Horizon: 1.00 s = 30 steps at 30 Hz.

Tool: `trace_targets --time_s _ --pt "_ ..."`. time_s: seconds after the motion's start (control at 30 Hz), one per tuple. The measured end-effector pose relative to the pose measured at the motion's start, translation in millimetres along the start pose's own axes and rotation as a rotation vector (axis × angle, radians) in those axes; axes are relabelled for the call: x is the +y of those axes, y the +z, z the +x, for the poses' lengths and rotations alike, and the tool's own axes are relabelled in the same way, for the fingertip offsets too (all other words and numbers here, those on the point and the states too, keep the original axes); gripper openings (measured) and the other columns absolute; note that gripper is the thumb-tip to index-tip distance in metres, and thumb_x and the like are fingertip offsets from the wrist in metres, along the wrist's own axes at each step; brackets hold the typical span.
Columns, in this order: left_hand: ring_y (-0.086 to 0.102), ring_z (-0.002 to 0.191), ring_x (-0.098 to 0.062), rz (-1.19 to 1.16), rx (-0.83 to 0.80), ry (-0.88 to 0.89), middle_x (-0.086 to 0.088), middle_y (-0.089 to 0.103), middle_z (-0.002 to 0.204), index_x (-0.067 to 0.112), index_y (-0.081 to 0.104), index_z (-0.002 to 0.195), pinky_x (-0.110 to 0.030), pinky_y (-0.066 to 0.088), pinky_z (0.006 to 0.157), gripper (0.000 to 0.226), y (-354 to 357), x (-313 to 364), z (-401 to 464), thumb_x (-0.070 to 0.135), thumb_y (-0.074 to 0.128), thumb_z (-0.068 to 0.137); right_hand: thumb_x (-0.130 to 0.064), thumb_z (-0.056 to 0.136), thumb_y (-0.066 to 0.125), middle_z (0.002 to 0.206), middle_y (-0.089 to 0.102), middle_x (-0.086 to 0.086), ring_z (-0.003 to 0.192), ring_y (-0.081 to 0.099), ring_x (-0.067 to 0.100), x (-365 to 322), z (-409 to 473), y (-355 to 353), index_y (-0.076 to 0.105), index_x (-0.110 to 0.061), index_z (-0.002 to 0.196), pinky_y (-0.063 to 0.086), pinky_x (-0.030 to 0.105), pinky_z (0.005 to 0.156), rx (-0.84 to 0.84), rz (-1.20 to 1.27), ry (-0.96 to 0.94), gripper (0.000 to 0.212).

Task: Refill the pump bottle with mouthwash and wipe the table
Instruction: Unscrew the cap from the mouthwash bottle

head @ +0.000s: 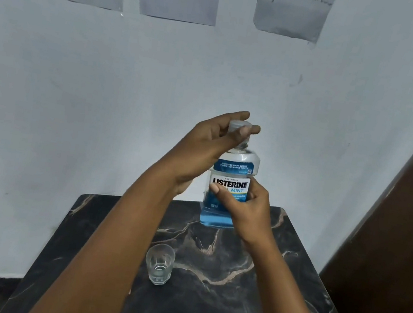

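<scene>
Left hand [210,140] pinches the cap [238,125]; right hand [245,211] grips the mouthwash bottle [235,166] upright on the table [232,295].

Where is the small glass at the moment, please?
In the head view, the small glass stands upright on the dark table, near its left edge, just right of the left forearm.
</scene>
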<state>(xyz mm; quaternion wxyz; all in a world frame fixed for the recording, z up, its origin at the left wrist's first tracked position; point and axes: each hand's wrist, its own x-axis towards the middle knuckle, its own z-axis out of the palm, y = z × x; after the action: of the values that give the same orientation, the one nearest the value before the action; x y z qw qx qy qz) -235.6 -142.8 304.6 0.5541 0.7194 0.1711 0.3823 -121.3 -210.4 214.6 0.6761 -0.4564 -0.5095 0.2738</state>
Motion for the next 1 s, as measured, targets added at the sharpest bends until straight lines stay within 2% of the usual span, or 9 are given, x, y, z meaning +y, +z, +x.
trace_targets --time_s 0.07,0.2,0.4,0.53,0.7,0.83,0.93,0.97,1.0 --pt "0.066 0.109 -0.007 -0.035 -0.022 0.029 0.004 0.072 0.119 0.019 0.061 0.127 -0.02 0.052 0.092 0.033 -1 -2 -3 0.028 0.059 0.096 -0.042 0.068 0.081 0.093 0.076 -0.008 0.086 0.074 0.011 1 -3 -3 0.071 -0.039 0.091 0.055 0.018 0.068 0.006 -0.006 0.021 0.026" --pt "0.07 0.099 -0.013 -0.128 0.066 0.071 -0.004 0.076 0.104 0.019 0.069 0.111 -0.021 0.054 0.085 0.031 0 -8 -7 0.031 0.067 0.082 -0.024 0.076 0.082 0.092 0.077 -0.008 0.085 0.074 0.011 3 -10 2 0.069 -0.03 0.095 0.056 0.018 0.069 0.028 0.006 -0.014 0.024" --pt "0.07 0.102 -0.02 -0.199 0.157 0.089 -0.006 0.076 0.098 0.014 0.069 0.109 -0.03 0.057 0.088 0.033 4 -16 -10 0.029 0.07 0.079 -0.025 0.072 0.081 0.086 0.076 -0.012 0.081 0.073 0.008 2 -14 16 0.068 -0.028 0.093 0.055 0.016 0.066 0.09 0.035 -0.052 0.025" --pt "0.071 0.1 -0.024 -0.208 0.182 0.101 -0.007 0.076 0.095 0.015 0.07 0.107 -0.032 0.057 0.088 0.026 6 -16 -10 0.025 0.07 0.083 -0.017 0.074 0.083 0.086 0.076 -0.012 0.079 0.073 0.008 4 -14 19 0.068 -0.028 0.093 0.056 0.017 0.066 0.13 0.018 -0.069 0.026" --pt "0.072 0.099 -0.023 -0.196 0.202 0.111 -0.009 0.076 0.097 0.017 0.072 0.105 -0.029 0.057 0.085 0.027 8 -15 -11 0.027 0.073 0.08 -0.022 0.073 0.085 0.086 0.076 -0.013 0.079 0.074 0.009 7 -14 21 0.069 -0.033 0.089 0.057 0.019 0.066 0.173 -0.016 -0.091 0.026" --pt "0.072 0.093 -0.018 -0.164 0.217 0.104 -0.009 0.076 0.095 0.019 0.073 0.103 -0.028 0.057 0.085 0.026 9 -16 -11 0.029 0.075 0.079 -0.038 0.068 0.083 0.085 0.075 -0.013 0.077 0.074 0.009 9 -15 24 0.07 -0.045 0.089 0.058 0.02 0.065 0.192 -0.045 -0.098 0.026" --pt "0.072 0.083 -0.013 -0.092 0.272 0.129 -0.002 0.076 0.085 0.018 0.073 0.101 -0.045 0.044 0.107 0.019 13 -18 -12 0.02 0.076 0.082 -0.042 0.068 0.082 0.08 0.075 -0.008 0.073 0.073 0.009 12 -15 21 0.07 -0.033 0.092 0.061 0.032 0.066 0.26 -0.166 -0.089 0.028" --pt "0.071 0.079 -0.011 -0.073 0.291 0.144 0.003 0.076 0.082 0.018 0.073 0.1 -0.044 0.044 0.106 0.018 15 -19 -12 0.016 0.076 0.083 -0.041 0.069 0.082 0.079 0.075 -0.007 0.073 0.073 0.009 14 -14 19 0.07 -0.03 0.093 0.062 0.036 0.068 0.275 -0.211 -0.083 0.03" --pt "0.07 0.076 -0.01 -0.084 0.302 0.15 0.005 0.076 0.081 0.02 0.073 0.099 -0.04 0.049 0.099 0.018 16 -19 -12 0.014 0.076 0.083 -0.041 0.069 0.083 0.08 0.075 -0.007 0.073 0.073 0.009 14 -13 16 0.07 -0.03 0.094 0.062 0.037 0.07 0.277 -0.226 -0.079 0.031"
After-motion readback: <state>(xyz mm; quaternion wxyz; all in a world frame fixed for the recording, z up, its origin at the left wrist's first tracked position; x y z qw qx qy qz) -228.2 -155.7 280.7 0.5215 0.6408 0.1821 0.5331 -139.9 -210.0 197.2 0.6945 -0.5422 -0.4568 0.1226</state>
